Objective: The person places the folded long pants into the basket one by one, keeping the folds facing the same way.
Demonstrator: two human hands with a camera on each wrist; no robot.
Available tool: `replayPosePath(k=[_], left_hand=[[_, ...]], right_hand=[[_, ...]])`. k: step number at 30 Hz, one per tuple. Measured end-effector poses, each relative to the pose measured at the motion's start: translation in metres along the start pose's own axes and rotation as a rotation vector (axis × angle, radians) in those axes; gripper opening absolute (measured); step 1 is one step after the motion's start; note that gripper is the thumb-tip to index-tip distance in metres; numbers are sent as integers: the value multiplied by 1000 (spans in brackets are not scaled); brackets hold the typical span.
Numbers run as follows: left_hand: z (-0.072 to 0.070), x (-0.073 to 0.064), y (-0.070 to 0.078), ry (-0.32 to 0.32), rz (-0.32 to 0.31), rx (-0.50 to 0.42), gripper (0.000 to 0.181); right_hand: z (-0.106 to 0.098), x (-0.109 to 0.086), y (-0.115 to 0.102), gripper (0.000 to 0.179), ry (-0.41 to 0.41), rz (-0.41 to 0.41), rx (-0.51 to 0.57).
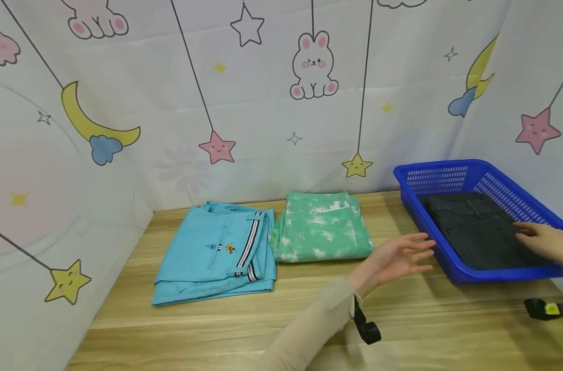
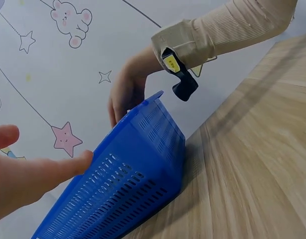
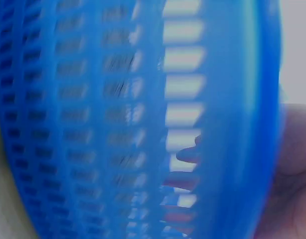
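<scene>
two hands (image 1: 394,262) (image 1: 546,243) are relaxed, unclenched: left beside the blue basket (image 1: 499,276), right over its dark garment (image 1: 476,232).

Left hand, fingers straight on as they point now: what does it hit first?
Basket's near side wall, probably; the left hand points at it. Gap unclear: it may already be touching the rim.

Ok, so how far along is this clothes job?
Looks done: the dark garment lies folded inside the blue basket. In hand: the right hand reaches over that garment, perhaps settling it, while the left hand is open and empty beside the basket. Probably left: the folded light-blue trousers and folded green-and-white garment, both on the table outside the basket.
</scene>
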State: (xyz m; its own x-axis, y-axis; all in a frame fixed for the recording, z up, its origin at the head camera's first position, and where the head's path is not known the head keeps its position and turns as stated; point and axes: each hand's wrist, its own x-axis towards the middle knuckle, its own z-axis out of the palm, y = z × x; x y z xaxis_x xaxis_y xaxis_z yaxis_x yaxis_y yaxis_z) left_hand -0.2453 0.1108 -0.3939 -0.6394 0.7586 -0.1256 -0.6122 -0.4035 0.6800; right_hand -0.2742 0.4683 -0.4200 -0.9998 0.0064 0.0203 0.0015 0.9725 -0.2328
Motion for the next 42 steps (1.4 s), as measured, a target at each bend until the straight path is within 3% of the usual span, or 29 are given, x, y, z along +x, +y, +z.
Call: replayPosePath(k=[3,6,8,13,16,23,30,37,42], left_hand=[[-1,-4,-1,16,1,24,47],[-1,-8,-1,22,8,55,46],[-1,-10,-2,29,14,77,46],[-2,-16,-3,57,31,113,44],[-5,-20,-2,68,39,127,43],[-12,-29,-1,79,35,162,43],[-20,-36,2,108,37,196,43],[-33,-49,6,125,40,189,44],[-43,-56,8,146,38,195,45]], right_hand=[[19,12,17,47,103,-21,28],[29,14,9,45,201,-33,53],[21,4,-18,43,211,-35,96],[-13,-37,-113,36,212,-118,178],[-17,-51,-143,34,250,-168,193],[4,-48,-151,31,307,-191,247],[2,-55,-177,27,326,-260,326],[48,-33,-155,28,337,-214,320],[24,-51,-195,26,377,-261,346]])
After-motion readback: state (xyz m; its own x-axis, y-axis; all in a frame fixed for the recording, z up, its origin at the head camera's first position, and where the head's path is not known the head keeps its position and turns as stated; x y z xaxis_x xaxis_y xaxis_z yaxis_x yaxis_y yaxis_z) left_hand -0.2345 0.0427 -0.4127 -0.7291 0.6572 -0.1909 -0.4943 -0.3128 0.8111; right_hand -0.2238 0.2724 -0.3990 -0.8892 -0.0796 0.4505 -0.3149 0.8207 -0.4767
